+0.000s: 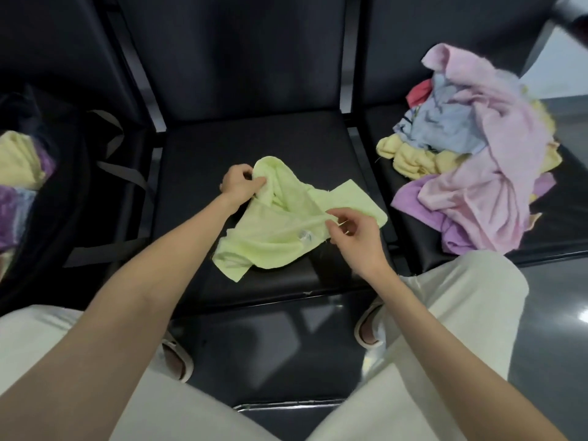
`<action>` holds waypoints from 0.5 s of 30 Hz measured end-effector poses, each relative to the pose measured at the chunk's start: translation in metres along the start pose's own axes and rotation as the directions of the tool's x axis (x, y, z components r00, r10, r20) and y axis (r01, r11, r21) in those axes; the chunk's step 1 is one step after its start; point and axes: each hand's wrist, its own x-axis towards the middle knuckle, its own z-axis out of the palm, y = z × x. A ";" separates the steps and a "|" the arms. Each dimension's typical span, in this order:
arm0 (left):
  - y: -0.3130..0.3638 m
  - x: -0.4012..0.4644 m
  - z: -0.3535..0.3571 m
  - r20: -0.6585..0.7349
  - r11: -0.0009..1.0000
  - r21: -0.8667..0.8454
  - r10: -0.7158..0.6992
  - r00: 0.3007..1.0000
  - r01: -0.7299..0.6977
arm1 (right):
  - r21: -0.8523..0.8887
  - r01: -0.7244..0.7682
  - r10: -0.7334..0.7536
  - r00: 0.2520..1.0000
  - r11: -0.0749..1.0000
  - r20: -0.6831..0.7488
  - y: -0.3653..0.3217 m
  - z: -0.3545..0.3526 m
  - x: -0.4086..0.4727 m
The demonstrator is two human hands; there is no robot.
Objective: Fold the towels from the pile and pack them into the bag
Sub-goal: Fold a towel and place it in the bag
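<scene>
- Towel (280,230), pale green, is lying crumpled on the middle black seat (197,154).
- Left hand (240,183) is gripping its bunched far end.
- Right hand (353,237) is pinching its near edge.
- Pile (477,160) is sitting on the right seat, bag (63,186) on the left.

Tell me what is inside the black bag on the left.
The bag holds towels: a pale yellow one on top and purple ones below. Anything deeper is hidden by them and the bag's dark wall.

The small tag (304,234) on the green towel (270,230) is unreadable.
</scene>
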 end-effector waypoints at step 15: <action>-0.018 -0.124 -0.119 0.011 0.975 -0.215 -0.054 0.998 0.055 | -0.019 0.070 -0.073 0.963 0.997 -0.259 -0.026 -0.060 -0.020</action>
